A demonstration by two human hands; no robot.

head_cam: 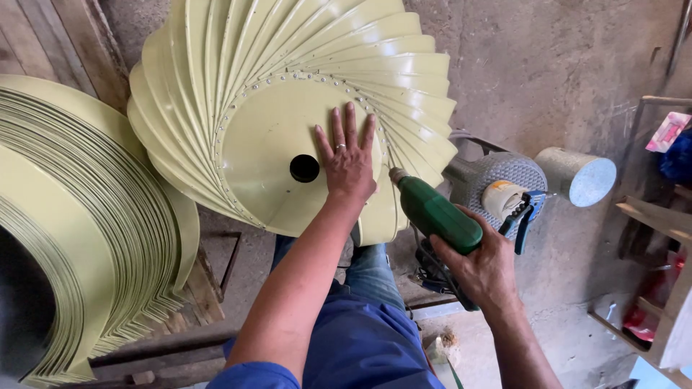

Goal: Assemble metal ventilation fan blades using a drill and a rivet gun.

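On the pale green fan wheel (274, 137), just beside its dark centre hole (304, 168), the left hand (348, 162) was laid flat with fingers spread, while a green drill (432, 212) was gripped in the right hand (483, 270).

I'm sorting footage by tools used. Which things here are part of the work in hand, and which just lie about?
In hand:
- left hand flat on the pale green bladed fan wheel
- right hand holding the green power drill, its tip at the wheel's blades

Lying about:
- stack of curved green blades
- grey blower motor
- metal cylinder
- wooden shelf
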